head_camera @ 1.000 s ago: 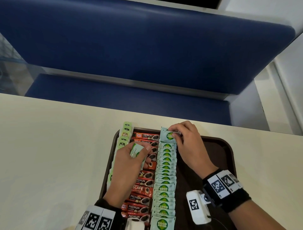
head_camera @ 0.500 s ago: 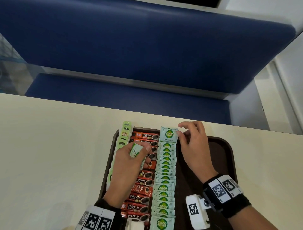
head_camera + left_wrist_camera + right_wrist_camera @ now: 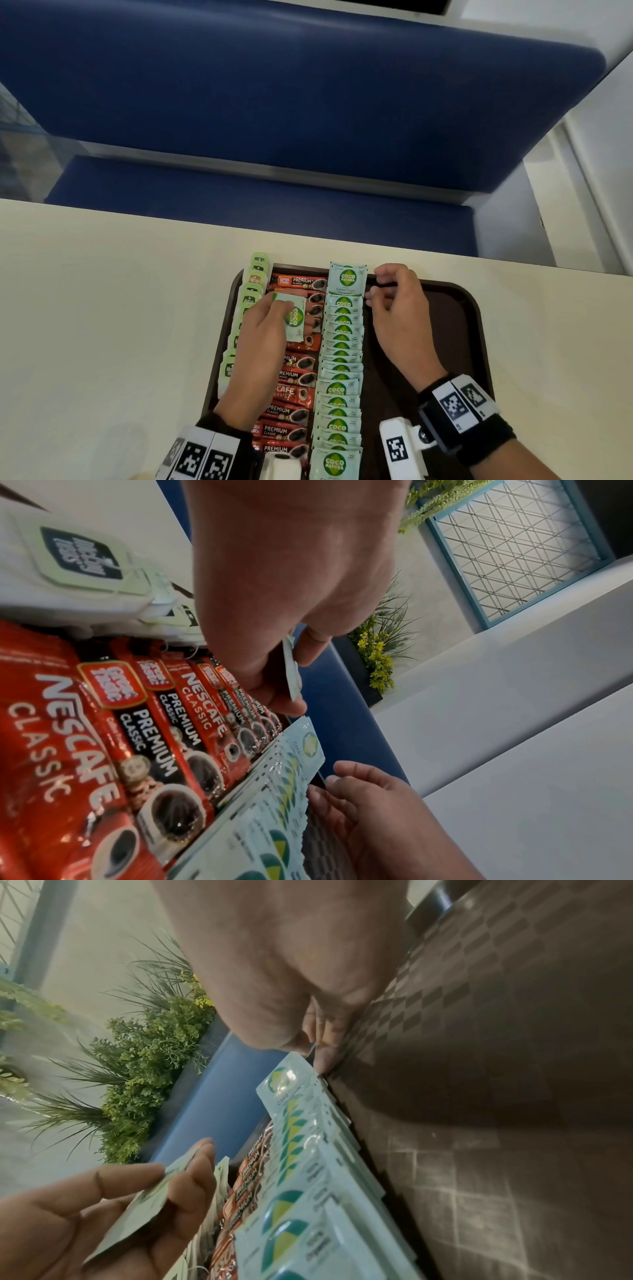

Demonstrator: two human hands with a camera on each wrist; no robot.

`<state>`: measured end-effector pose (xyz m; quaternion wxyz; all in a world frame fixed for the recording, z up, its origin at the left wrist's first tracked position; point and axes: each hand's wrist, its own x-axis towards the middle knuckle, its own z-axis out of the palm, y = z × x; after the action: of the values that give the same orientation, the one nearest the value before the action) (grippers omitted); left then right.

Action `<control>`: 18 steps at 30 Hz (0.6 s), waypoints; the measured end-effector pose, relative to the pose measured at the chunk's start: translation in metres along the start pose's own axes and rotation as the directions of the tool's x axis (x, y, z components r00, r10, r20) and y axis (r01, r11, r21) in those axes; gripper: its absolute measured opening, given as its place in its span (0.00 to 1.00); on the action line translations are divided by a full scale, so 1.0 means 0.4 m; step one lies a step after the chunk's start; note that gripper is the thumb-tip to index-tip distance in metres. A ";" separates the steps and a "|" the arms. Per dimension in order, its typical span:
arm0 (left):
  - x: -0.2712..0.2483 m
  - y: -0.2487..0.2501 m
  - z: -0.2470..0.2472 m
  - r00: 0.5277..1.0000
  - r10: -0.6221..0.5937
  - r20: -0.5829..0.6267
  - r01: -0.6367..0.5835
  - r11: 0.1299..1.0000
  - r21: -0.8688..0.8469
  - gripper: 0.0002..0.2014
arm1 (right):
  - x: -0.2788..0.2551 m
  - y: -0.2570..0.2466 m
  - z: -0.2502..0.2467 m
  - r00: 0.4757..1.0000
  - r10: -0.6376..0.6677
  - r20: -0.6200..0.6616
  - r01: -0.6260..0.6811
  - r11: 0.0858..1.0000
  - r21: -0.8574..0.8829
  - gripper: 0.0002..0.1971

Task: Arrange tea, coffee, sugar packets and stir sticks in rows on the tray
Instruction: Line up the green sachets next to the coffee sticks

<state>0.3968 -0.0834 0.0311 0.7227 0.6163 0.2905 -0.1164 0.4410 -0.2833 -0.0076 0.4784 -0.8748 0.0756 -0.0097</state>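
A dark brown tray (image 3: 445,325) holds three rows: green tea bags (image 3: 255,277) on the left, red coffee sticks (image 3: 294,377) in the middle, and pale sugar packets (image 3: 340,359) to the right of them. My left hand (image 3: 291,308) hovers over the coffee row and pinches one loose sugar packet (image 3: 294,317) between thumb and fingers. My right hand (image 3: 371,284) is loosely curled beside the farthest sugar packet (image 3: 347,279), with its fingertips (image 3: 342,772) at the row's right edge and nothing in it. I see no stir sticks.
The tray lies on a cream table (image 3: 102,325), near its far edge. Behind that edge stands a blue bench seat (image 3: 274,102). To the right of the sugar row the tray shows its checkered brown floor (image 3: 479,1123). Green plants (image 3: 147,1042) stand beyond the bench.
My right hand has let go of the farthest sugar packet and slid off to its right edge. The left hand has tilted its packet so that the printed face shows.
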 end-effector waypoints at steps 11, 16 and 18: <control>-0.004 0.037 0.027 0.984 0.173 0.029 -0.171 0.983 -0.069 0.07 | -0.061 -0.117 -0.046 0.945 0.062 0.321 -0.128 0.974 0.189 0.09; 0.010 0.057 0.041 0.984 0.170 0.059 -0.167 0.985 -0.054 0.09 | -0.065 -0.142 -0.051 0.918 0.124 0.378 -0.259 0.908 0.330 0.07; 0.023 0.057 0.038 0.971 0.228 0.074 -0.234 0.968 0.087 0.06 | -0.047 -0.132 -0.060 0.946 0.131 0.297 -0.240 0.898 0.369 0.06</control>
<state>0.4205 -0.0915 0.0459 0.7101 0.6755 0.1881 -0.0646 0.4270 -0.2726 0.0509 0.6514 -0.7405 0.0912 0.1379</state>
